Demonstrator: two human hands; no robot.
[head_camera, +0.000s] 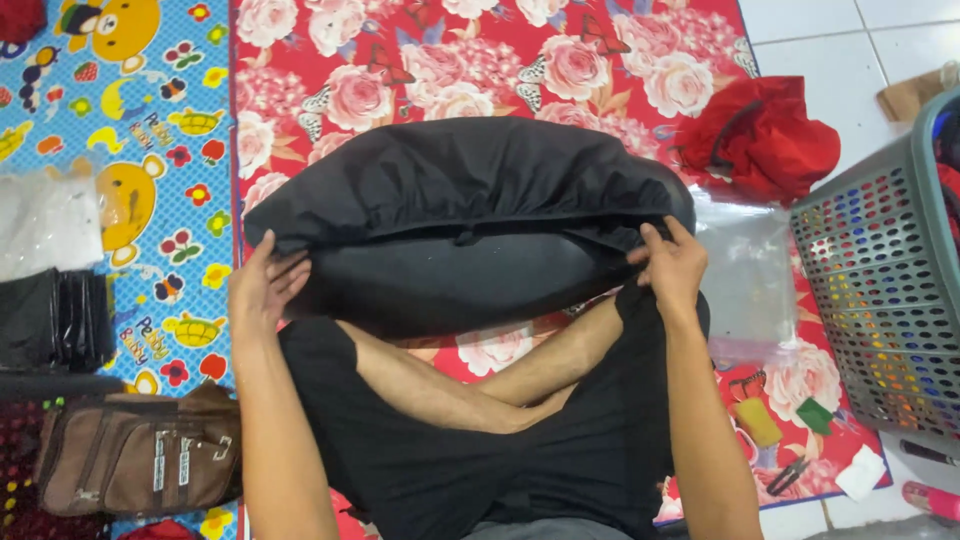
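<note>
Both hands work at the near edge of a big black cover (460, 190) that lies across the person's crossed legs on the red flowered mat (330, 60). To do this fold well, I'd judge each end wants an even pull, so the gathered hem lies flat and the two layers line up. The left hand (262, 287) curls its fingers around the left end of the fabric, palm turned inward, forearm rising straight from the lap. The right hand (672, 265) pinches the hem at the right end, thumb on top, wrist bent slightly in. Farther right sit a clear plastic bag (745, 280), a red bundle (765, 135) and a grey basket (880, 300); a brown pouch (135, 455) lies to the left.
</note>
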